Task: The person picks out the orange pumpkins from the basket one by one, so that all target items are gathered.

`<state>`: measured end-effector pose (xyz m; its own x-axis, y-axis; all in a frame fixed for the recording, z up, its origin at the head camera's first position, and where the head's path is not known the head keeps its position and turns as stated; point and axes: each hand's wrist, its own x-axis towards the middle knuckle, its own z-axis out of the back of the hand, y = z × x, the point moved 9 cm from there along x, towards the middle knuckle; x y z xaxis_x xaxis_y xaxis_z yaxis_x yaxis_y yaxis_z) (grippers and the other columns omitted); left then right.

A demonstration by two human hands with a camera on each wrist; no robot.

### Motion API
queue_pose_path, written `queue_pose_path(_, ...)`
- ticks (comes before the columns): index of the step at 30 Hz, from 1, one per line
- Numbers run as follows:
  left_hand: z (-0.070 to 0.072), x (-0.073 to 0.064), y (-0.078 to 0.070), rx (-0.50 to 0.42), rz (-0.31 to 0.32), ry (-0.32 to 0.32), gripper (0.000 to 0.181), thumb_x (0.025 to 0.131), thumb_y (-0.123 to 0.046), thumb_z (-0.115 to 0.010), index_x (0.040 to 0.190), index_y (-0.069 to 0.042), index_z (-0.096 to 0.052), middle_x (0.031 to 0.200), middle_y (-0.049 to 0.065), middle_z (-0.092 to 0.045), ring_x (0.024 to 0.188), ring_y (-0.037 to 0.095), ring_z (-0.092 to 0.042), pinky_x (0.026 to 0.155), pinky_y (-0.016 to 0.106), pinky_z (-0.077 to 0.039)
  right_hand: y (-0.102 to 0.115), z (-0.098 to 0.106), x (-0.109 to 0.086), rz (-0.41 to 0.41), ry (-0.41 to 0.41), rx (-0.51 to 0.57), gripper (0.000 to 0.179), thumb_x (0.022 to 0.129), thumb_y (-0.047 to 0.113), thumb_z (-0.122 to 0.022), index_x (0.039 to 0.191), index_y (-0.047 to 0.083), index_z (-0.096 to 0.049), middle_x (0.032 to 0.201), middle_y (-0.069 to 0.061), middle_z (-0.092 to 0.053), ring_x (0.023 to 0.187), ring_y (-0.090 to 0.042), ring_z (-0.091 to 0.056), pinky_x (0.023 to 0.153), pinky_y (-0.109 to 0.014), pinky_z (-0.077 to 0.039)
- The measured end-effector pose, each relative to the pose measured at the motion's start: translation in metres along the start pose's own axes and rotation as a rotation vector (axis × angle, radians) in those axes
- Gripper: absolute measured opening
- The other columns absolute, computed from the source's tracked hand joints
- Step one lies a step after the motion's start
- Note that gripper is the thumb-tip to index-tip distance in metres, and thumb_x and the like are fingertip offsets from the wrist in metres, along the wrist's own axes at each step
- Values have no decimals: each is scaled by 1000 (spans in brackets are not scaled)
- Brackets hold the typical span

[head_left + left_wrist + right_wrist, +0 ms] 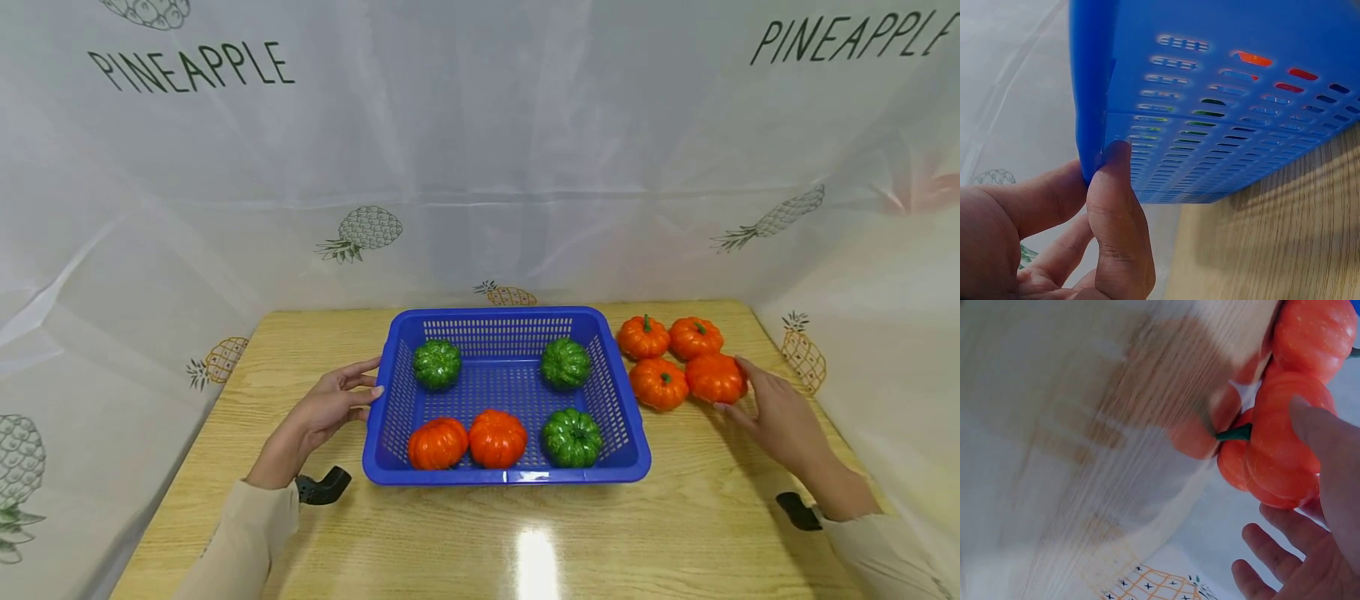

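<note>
My left hand [330, 407] pinches the left rim of a blue plastic basket [506, 477], thumb and fingers on either side of the edge in the left wrist view. Inside the basket lie two orange-red pumpkins [498, 438] along the front and three green pumpkins [572, 437]. To the right of it, my right hand [780, 417] holds an orange pumpkin [716, 379] between thumb and fingers. In the right wrist view its green stem [1235, 433] points toward the tabletop. Three more orange pumpkins [660, 384] sit close beside the held one.
Everything stands on a light wooden table [420, 542]. A whitish sheet [480, 167] printed with pineapples hangs behind the table and down both sides. Black wrist-camera mounts [324, 486] stick out near both sleeves.
</note>
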<state>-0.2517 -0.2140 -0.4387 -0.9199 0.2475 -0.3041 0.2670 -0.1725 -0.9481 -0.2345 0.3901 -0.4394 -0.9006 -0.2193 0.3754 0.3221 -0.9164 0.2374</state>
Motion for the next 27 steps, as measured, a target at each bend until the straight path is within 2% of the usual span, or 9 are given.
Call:
queue_pose_path(6,-1,0,0,-8,-3,3,66,108,-2,-57,166,0,-27,137,25,-53,88,12,-69,77,27,-62,1,-1,1,-13,-9,1,85,82,7,-89,149,-14,-41,131,-44,-56,111,-65,-53,87,-78,-45)
queue_pose_path(17,-1,-1,-1,-1,1,5,67,108,-3,-56,167,-1,-25,143,28,-50,89,12,-69,79,27,-61,4,0,-3,-1,-16,-1,89,80,8,-90,151,-13,-41,135,-44,-54,113,-66,-53,89,-79,-44)
queue_pose_path(27,-2,-2,-1,-5,-4,10,66,108,-2,-56,167,-1,-25,144,29,-50,89,11,-69,79,27,-62,4,0,-4,-15,-1,-12,86,78,7,-91,147,-12,-44,132,-44,-56,109,-64,-56,85,-76,-47)
